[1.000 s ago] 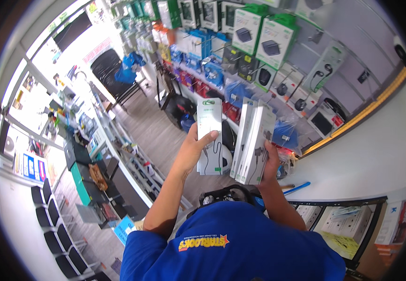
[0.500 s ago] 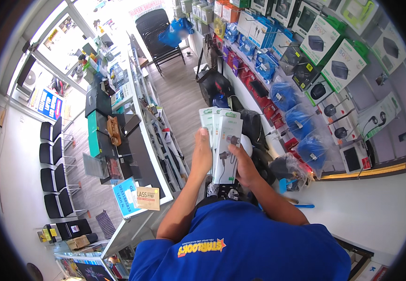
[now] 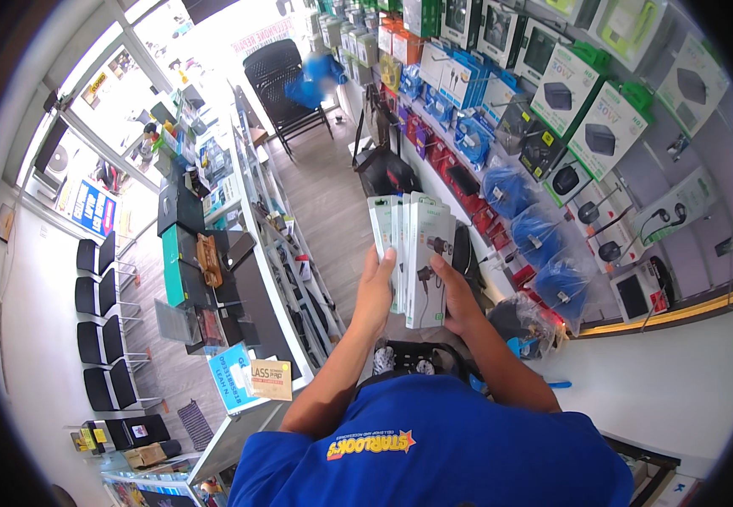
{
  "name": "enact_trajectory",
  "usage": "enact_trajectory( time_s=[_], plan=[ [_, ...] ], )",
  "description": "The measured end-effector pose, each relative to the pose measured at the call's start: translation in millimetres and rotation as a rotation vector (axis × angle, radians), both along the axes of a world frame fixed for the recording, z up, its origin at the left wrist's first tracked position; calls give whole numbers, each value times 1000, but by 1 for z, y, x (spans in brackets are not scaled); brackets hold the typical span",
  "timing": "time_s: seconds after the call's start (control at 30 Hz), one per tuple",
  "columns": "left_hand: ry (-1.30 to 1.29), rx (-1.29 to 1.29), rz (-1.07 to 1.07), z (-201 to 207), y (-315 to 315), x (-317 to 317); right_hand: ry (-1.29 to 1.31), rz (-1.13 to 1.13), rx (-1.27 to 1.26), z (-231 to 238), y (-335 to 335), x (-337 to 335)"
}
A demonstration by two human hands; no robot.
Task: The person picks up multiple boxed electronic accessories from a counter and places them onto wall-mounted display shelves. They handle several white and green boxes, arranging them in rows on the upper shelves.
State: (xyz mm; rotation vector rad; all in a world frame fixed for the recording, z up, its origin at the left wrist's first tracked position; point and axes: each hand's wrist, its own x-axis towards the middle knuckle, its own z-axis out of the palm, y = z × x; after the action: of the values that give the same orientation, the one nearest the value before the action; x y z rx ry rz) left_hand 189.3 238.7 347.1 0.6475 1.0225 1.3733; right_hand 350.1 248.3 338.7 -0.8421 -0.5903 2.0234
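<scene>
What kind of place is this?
Probably a small shop for phone accessories: packaged earphones hang on the right wall, a long counter stands to the left, and the slim white boxes being held show a cable picture.

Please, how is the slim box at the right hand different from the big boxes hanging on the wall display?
The slim box is narrow; the big boxes are broader. The slim box pictures a cable; the big boxes picture a dark block. The right hand holds the slim box; the big boxes hang. Both have white fronts.
</scene>
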Motion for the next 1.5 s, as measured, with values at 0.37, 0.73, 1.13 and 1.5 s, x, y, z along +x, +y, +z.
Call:
enact_trajectory(
  time_s=[0.37,0.73,1.13,1.5],
  plan=[
    [146,-59,11,-16,-8,-20,52,-68,-28,-26,6,-25],
    [165,82,128,-23,-13,-40,-75,100,11,-20,20,-51],
    [368,134,170,-27,8,-51,371,-23,-25,-37,10,-8],
    [325,166,240,-16,21,-57,530,-332,86,-29,-14,77]
  ],
)
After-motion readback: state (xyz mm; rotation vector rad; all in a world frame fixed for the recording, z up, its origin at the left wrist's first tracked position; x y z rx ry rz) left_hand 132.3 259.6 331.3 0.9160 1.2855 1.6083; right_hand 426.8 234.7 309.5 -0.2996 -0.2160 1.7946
